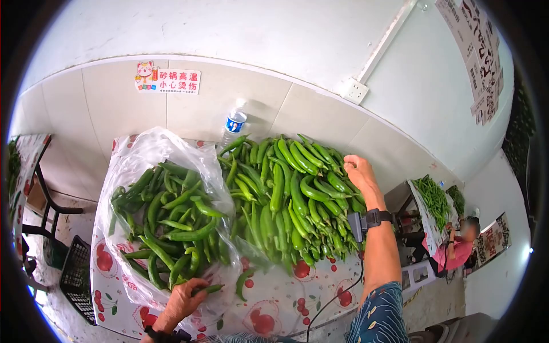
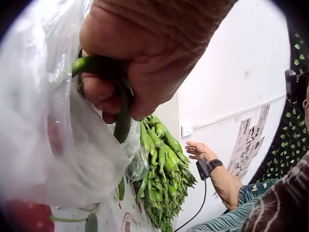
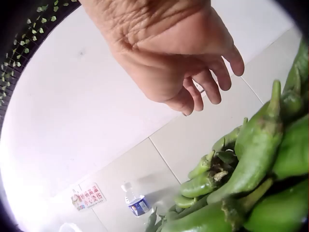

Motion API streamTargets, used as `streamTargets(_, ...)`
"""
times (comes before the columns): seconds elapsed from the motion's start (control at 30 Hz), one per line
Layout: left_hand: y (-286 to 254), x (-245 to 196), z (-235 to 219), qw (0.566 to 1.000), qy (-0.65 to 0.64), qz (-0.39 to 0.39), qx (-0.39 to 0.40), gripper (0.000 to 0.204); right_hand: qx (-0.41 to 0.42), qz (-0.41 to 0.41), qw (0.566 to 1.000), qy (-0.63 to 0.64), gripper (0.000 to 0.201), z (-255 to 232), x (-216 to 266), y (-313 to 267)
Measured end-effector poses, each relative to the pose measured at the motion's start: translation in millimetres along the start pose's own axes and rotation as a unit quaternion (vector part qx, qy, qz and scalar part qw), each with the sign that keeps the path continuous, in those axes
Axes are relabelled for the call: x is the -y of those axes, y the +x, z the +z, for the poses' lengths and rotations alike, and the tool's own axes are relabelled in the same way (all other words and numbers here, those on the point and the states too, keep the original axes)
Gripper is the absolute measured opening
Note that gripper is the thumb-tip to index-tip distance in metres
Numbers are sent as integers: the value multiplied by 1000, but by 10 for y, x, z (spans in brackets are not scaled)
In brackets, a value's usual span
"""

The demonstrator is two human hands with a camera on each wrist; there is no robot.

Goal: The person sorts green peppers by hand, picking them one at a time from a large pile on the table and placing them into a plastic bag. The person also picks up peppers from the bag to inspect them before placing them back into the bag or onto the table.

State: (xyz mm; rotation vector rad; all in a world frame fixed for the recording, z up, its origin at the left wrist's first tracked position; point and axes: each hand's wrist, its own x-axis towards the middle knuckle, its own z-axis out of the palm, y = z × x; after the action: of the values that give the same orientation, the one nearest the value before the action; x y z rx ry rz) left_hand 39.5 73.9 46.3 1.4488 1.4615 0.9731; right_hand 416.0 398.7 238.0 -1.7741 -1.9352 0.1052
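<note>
Peppers are covering most of the worktop [image 1: 274, 303], which is wearing a white cloth printed with red cherries. The left hand [image 1: 184, 298] is sitting at the near edge, its fingers curling round a single green pepper [image 1: 207, 290] beside the mouth of a clear plastic bag [image 1: 137, 157]. The left wrist view is showing that pepper [image 2: 120, 96] running through the closed fist and pressing against the bag's film. Inside the bag more loose green peppers [image 1: 171, 220] are lying in a jumble, on the left of the worktop.

The right hand [image 1: 359, 171] is hovering at the far right, over the far end of a tidy heap of peppers [image 1: 291, 200] lying side by side with their tips pointing near. Its fingers are hanging relaxed and gripping nothing, as the right wrist view [image 3: 193, 63] is showing plainly; whether they are brushing the heap cannot be told.

A water bottle [image 1: 233, 127] is standing against the tiled wall at the far side, just beyond the heap. A black crate [image 1: 77, 274] is resting on the floor to the left.
</note>
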Motion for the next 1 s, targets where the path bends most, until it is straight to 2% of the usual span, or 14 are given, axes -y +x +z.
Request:
streamTargets(0.07, 4, 15, -10, 1000, -2, 2, 2, 23, 8, -12, 1000, 27, 28, -46, -41, -72)
streamTargets(0.17, -23, 14, -40, 999, -28, -20, 20, 23, 68, -25, 987, 145, 25, -244, 556, -629)
streamTargets(0.23, -12, 1, -55, 996, -68, -33, 36, 23, 150, -75, 950, 262, 23, -112, 867, -1139)
streamTargets(0.27, -14, -76, -68, 995, -87, -37, 43, 23, 248, -89, 925, 275, 24, -6, 925, -1376)
streamTargets(0.3, -12, -213, -92, 992, -105, -43, 51, 23, 289, -195, 898, 268, 28, 149, 985, -1640)
streamTargets(0.33, 1, -306, -104, 990, -122, -47, 60, 24, 373, -169, 849, 334, 33, 387, 998, -1917)
streamTargets(0.4, 25, -373, -103, 983, -165, -30, 78, 25, 458, -222, 824, 248, 36, 644, 1117, -2332)
streamTargets(0.43, 22, -392, -96, 978, -187, -21, 87, 26, 461, -222, 811, 285, 35, 849, 1087, -2522)
streamTargets(0.5, 20, -384, -44, 970, -223, -6, 94, 25, 489, -57, 768, 409, 32, 911, 1163, -2714)
streamTargets(0.6, 37, -502, -105, 961, -240, -32, 135, 25, 468, 4, 774, 425, 30, 909, 1144, -2746)
streamTargets(0.7, 62, -526, -72, 938, -306, -26, 160, 26, 402, 34, 767, 499, 29, 815, 1197, -2763)
streamTargets(0.8, 81, -509, -43, 946, -273, -26, 174, 29, 393, 36, 758, 519, 25, 805, 1226, -2801)
streamTargets(0.93, 77, -534, -96, 974, -181, 31, 131, 32, 342, 73, 764, 542, 22, 658, 1228, -2802)
streamTargets(1.0, 56, -579, -149, 986, -123, 74, 80, 34, 241, 46, 797, 551, 24, 504, 1077, -2649)
